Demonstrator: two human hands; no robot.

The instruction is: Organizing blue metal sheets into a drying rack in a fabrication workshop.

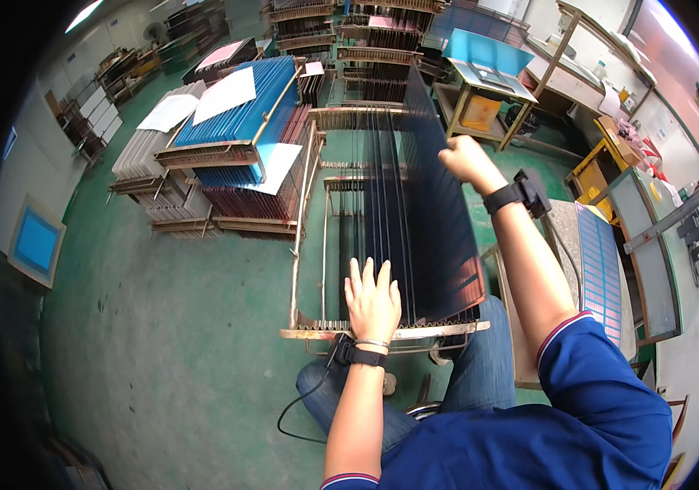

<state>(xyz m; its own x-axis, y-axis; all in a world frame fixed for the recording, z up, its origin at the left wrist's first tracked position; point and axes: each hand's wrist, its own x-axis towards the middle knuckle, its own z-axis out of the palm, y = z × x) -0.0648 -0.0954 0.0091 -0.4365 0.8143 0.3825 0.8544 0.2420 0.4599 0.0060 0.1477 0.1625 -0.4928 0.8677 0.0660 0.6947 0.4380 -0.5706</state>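
In front of me a metal slotted rack [303,204] holds several thin dark panels [383,188] standing on edge, side by side. A large dark blue panel [437,196], slightly smeared by motion, stands raised above the others at the rack's right side. My right hand [472,162] is closed at that panel's right edge, the arm stretched forward. Fingers extended, my left hand [372,300] lies over the near ends of the racked panels, close to the rack's front bar. Each of my wrists wears a black strapped device.
Left of the rack stand stacked racks with blue panels [280,90] and white sheets [231,94] on top. At my right, a table [560,278] bears a blue striped panel [600,265]. More loaded racks [382,55] and a small workbench [492,80] stand farther back.
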